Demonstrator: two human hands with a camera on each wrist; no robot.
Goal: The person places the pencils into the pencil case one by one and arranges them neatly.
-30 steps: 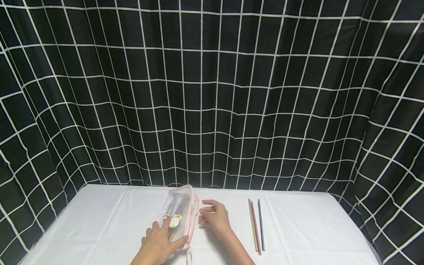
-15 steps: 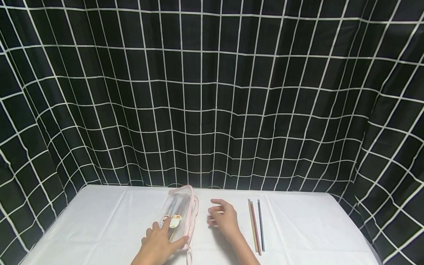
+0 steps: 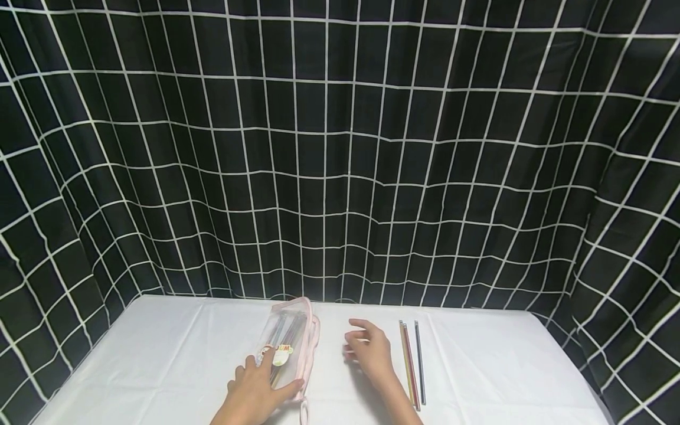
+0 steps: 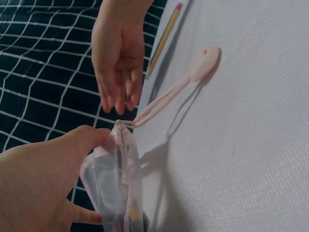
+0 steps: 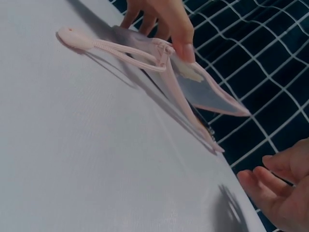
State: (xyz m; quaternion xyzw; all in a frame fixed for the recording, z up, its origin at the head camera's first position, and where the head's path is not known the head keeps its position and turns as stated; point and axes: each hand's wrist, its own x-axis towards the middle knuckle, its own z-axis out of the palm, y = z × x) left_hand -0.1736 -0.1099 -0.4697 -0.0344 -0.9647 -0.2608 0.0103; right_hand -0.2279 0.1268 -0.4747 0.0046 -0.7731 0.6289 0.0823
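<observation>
A clear pencil case [image 3: 296,358] with pink trim stands on the white table, several pencils showing through its side. My left hand [image 3: 251,391] grips it, thumb at the pink zip edge and fingers on the other side. The right wrist view shows the case [image 5: 207,94] gaping along its zip, with the left thumb pressed on its wall. My right hand [image 3: 370,353] hovers between the case and the loose pencils, fingers loosely bent and holding nothing. To its right lie three pencils: a yellowish one [image 3: 407,363], a red one [image 3: 411,369] and a dark one [image 3: 420,363].
A pink cord loop with a tab [image 4: 205,64] hangs from the near end of the case onto the table. The white cloth [image 3: 494,366] covers the tabletop. Behind and at both sides hangs a black curtain [image 3: 340,153] with white grid lines.
My right hand has moved right, away from the pencil case and towards the loose pencils. The left hand and the case have stayed put.
</observation>
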